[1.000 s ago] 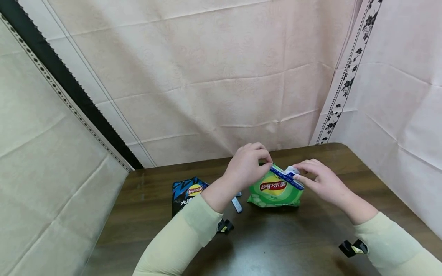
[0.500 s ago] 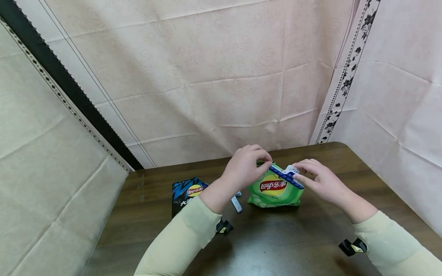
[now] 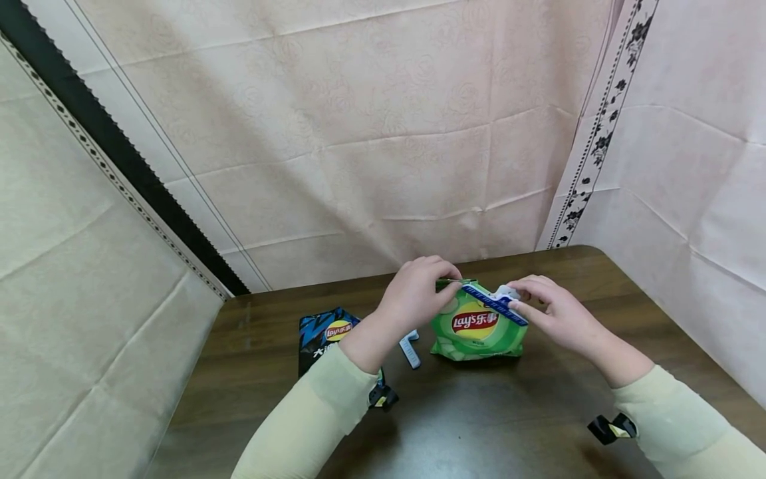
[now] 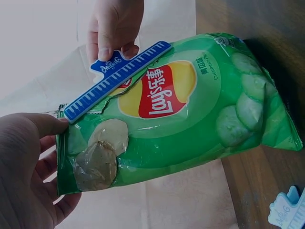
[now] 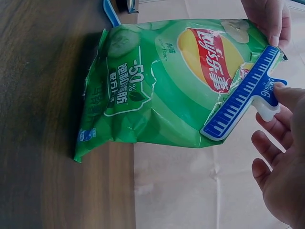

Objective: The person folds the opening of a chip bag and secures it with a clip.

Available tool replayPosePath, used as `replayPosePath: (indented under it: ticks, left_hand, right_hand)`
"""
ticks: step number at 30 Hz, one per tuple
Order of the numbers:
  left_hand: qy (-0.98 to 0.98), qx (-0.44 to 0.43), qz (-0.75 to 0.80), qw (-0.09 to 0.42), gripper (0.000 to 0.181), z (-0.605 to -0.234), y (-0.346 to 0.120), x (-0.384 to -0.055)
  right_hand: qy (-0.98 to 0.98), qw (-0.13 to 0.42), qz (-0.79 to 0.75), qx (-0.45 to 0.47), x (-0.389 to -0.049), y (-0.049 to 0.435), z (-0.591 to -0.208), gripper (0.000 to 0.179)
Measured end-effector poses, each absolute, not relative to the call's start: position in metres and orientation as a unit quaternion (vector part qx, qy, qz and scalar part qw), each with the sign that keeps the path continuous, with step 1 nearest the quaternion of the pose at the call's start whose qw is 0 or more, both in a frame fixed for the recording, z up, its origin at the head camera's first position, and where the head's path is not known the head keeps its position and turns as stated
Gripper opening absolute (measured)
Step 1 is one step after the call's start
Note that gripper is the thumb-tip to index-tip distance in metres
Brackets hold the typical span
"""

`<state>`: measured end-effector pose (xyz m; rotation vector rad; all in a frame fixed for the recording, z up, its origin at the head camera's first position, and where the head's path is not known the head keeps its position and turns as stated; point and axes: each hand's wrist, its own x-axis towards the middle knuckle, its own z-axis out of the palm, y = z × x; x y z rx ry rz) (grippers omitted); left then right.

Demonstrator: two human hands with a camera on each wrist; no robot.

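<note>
A green Lay's chip bag (image 3: 473, 342) stands on the wooden table, cucumber slices printed on its front. Along its top lies a blue and white bag clip (image 3: 493, 305) with a piano-key pattern. My right hand (image 3: 559, 316) pinches the clip's handles between thumb and fingers, as the right wrist view shows. At the bag's upper left corner, beside the clip's end, my left hand (image 3: 419, 293) grips the bag edge, thumb in front and fingers behind. In the left wrist view, the bag's front (image 4: 167, 138) is in full sight.
Left of the green bag lies a light blue clip (image 3: 410, 352) of similar shape. A black and blue Lay's bag (image 3: 320, 336) is farther left, partly hidden by my left forearm. Pale cloth (image 3: 383, 133) hangs behind the table (image 3: 251, 372) and at both sides.
My left hand has shifted slightly left and down, away from the clip's end, uncovering more of the bag's top corner and the light blue clip. The right hand stays on the clip.
</note>
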<state>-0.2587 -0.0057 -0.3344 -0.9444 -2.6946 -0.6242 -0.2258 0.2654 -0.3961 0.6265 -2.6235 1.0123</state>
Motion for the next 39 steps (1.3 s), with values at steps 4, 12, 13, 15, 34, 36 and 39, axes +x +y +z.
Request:
replayPosePath:
  ticks: [4, 12, 13, 15, 34, 36, 39]
  left_hand:
    - [-0.916, -0.323, -0.213, 0.112, 0.014, -0.334, -0.006, -0.258]
    - [-0.915, -0.325, -0.209, 0.118, 0.013, -0.334, -0.005, -0.259]
    - [-0.915, -0.325, -0.208, 0.119, 0.013, -0.334, -0.004, -0.259]
    - [-0.916, -0.323, -0.207, 0.12, 0.013, -0.334, -0.004, -0.26]
    - [-0.916, -0.322, -0.204, 0.123, 0.014, -0.335, -0.004, -0.258]
    - [-0.917, -0.321, -0.204, 0.122, 0.014, -0.334, -0.004, -0.258]
    - [-0.917, -0.321, -0.204, 0.12, 0.014, -0.334, -0.003, -0.258]
  right_hand:
    - [-0.902, 0.132, 0.35, 0.215, -0.226, 0.266, -0.398, 0.026]
    - [-0.899, 0.126, 0.363, 0.212, -0.226, 0.27, -0.402, 0.03]
    - [-0.9, 0.121, 0.363, 0.207, -0.225, 0.272, -0.403, 0.031]
    - [-0.904, 0.114, 0.362, 0.196, -0.224, 0.276, -0.408, 0.035]
    - [-0.934, 0.021, 0.308, 0.178, -0.219, 0.291, -0.478, 0.034]
    - [-0.937, 0.015, 0.297, 0.185, -0.22, 0.289, -0.482, 0.031]
    - [-0.939, 0.016, 0.286, 0.191, -0.22, 0.286, -0.484, 0.028]
